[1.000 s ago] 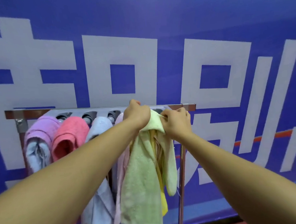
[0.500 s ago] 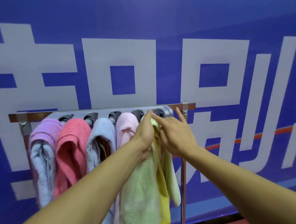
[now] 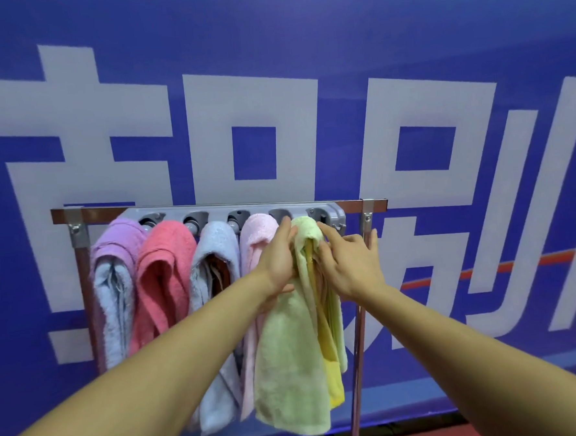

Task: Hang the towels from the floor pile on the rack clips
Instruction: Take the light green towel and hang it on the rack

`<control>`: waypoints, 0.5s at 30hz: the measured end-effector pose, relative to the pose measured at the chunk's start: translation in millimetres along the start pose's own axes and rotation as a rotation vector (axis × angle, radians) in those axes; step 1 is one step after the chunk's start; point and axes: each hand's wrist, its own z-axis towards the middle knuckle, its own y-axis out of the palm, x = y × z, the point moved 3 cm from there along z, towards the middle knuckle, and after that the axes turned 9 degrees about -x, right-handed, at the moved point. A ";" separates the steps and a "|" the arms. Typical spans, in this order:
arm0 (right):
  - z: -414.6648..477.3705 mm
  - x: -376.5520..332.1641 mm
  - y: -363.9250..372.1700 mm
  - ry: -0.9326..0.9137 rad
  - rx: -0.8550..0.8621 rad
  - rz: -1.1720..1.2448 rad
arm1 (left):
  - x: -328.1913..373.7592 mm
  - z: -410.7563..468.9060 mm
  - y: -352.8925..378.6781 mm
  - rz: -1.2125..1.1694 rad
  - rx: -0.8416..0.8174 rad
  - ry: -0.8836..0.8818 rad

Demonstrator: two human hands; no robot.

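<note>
At centre frame, the pale green terry towel (image 3: 289, 369) hangs from the right end of the grey plastic clip strip (image 3: 239, 215). Its bunched top is now uncovered, whereas half a second ago fingers lay over it. Both hands have dropped slightly. The left hand (image 3: 276, 262) lies with straight fingers against the towel's left side. The right hand (image 3: 350, 264) touches its right fold with fingers spread and relaxed, gripping nothing. A yellow towel (image 3: 335, 383) shows beneath the green one. Leftward along the strip hang a pale pink towel (image 3: 257, 229), a pale blue towel (image 3: 214, 249), a coral towel (image 3: 167, 259) and a lilac towel (image 3: 116, 241).
</note>
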 end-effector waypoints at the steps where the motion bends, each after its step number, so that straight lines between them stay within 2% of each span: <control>1: -1.1 -0.7 -0.8 0.010 0.005 0.014 | 0.5 -6.7 4.2 0.030 0.006 0.019; 7: -15.3 -10.3 -9.7 0.016 0.048 0.066 | -35.4 9.3 -5.7 0.180 0.096 0.035; 12: -31.8 -12.7 -14.9 0.012 0.087 0.101 | -24.3 -28.0 -5.8 0.234 0.164 0.137; 14: -41.8 -15.9 -12.8 -0.020 0.118 0.120 | -24.8 -40.7 -10.0 0.376 0.172 0.181; 15: -48.2 -17.6 -10.9 -0.046 0.130 0.124 | -25.9 -48.2 -13.2 0.531 0.191 0.209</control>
